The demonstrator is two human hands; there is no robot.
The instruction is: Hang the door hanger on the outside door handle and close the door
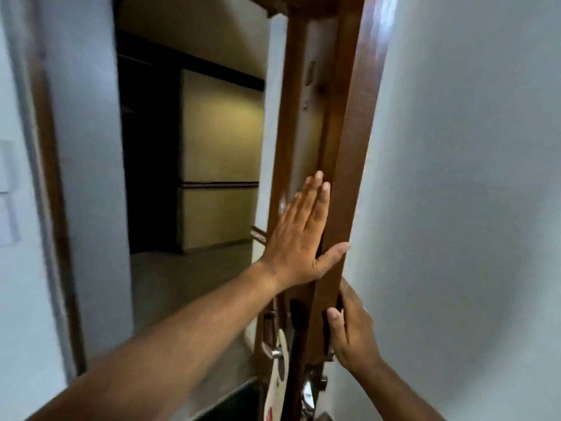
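Door (343,165) is edge-on to me, so its outer face is barely a sliver and most of the door hanger (277,372) is tucked behind that edge — I see a pale strip of it draped on the outside door handle (271,347), low on the far side of the door, its bottom cut off by the frame's lower border. There's a red mark on the hanger near the bottom, but no writing I can read. My left hand (299,241) is spread flat, fingers straight up along the door's edge, thumb hooked across to the near face. My right hand (349,329) sits just below it, fingers curled round the door's inner edge, gripping the wood; the inside handle (309,390) below that is blurred metal, hard to make out. Left of the door, the doorway opens onto a dim corridor (212,165) with a dark rail; further left a white wall (91,147) and brown door frame (51,165), smeared by blur.
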